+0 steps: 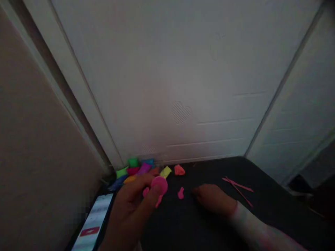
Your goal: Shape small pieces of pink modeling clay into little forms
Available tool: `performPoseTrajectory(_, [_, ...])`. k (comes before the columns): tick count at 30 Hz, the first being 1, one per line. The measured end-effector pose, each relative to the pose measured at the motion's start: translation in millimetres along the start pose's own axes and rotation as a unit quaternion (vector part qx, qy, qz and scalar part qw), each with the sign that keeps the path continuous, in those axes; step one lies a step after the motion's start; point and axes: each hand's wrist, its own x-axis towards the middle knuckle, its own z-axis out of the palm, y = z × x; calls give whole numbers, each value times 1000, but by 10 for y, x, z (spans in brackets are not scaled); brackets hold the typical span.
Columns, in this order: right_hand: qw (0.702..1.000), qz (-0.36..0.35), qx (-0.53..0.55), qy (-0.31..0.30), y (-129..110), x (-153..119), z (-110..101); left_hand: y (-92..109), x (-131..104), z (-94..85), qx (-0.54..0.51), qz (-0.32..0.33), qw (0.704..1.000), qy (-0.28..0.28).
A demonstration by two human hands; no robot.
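Between the thumb and fingers of my left hand is a pink modelling clay piece with a round, flat face. A smaller rounded lobe and a thin part hanging below seem to belong to it. My right hand rests low over the dark table, its fingers curled together. Whatever its fingertips may hold is hidden in the dim light. A small pink clay piece, round below with a narrow neck, lies between the two hands, nearer the right one.
Colourful clay packets are heaped against the white wall panel, beside an orange-pink lump. Two thin pink sticks lie crossed at the right of the black table. A lit phone lies at the left.
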Motion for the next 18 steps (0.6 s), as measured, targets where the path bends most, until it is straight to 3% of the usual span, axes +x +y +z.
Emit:
performPoseTrajectory(6, [997,66,-7,48,432,-242,-175,-27,38,3,-41,15,999,12])
performPoseTrajectory(10, [992,119,-12,46,681,-436,-76,10,46,-4,-35,50,998,12])
performPoseTrajectory(18, [986,148,-4,73,722,-410,142,57,35,16,-38,53,998,15])
